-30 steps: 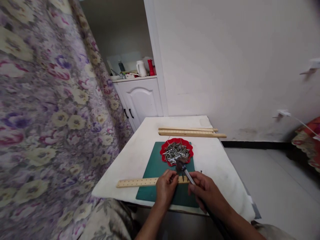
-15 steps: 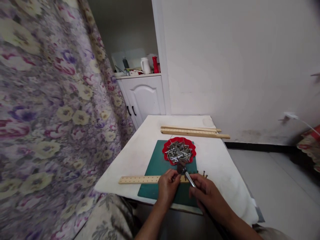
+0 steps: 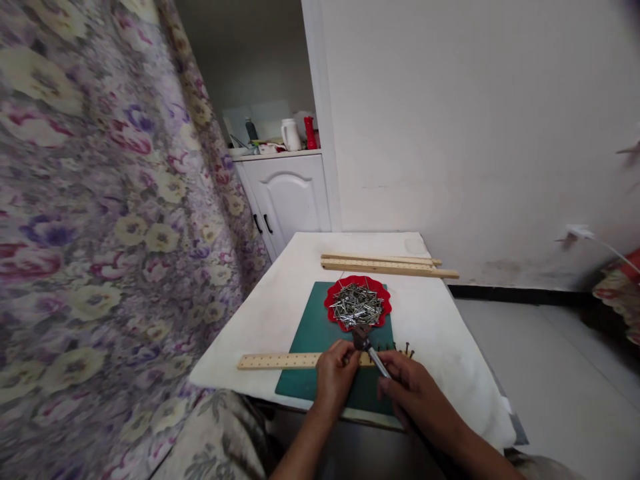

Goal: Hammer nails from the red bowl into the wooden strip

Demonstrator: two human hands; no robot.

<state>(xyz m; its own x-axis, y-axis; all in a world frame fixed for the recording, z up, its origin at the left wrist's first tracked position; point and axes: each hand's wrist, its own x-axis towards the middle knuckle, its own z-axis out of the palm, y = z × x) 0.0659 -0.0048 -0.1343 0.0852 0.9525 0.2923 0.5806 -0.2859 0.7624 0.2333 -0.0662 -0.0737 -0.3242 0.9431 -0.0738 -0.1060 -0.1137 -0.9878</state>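
Observation:
My right hand (image 3: pixel 417 393) is wrapped round the shiny metal handle of a hammer (image 3: pixel 376 360). The hammer's dark head hangs just over a wooden strip (image 3: pixel 280 361) with rows of small holes. On that strip rests my left hand (image 3: pixel 337 370), thumb and fingertips pinched together beside the hammer head; what they pinch is too small and hidden to make out. Several dark nails (image 3: pixel 407 349) stand up from the strip's right end. The strip lies across a green mat (image 3: pixel 305 333). Behind it, a red scalloped dish (image 3: pixel 330 310) holds a heap of silvery nails (image 3: pixel 359 305).
More wooden strips (image 3: pixel 385 267) lie side by side at the table's far edge. A white cloth covers the table (image 3: pixel 260 320). To the left hangs a flowered curtain (image 3: pixel 125 233); a white cabinet (image 3: pixel 287 193) stands behind, and a wall (image 3: pixel 450 133) rises at the back.
The hammer head has shifted very slightly, staying close above the strip. Both hands keep almost the same place and hold.

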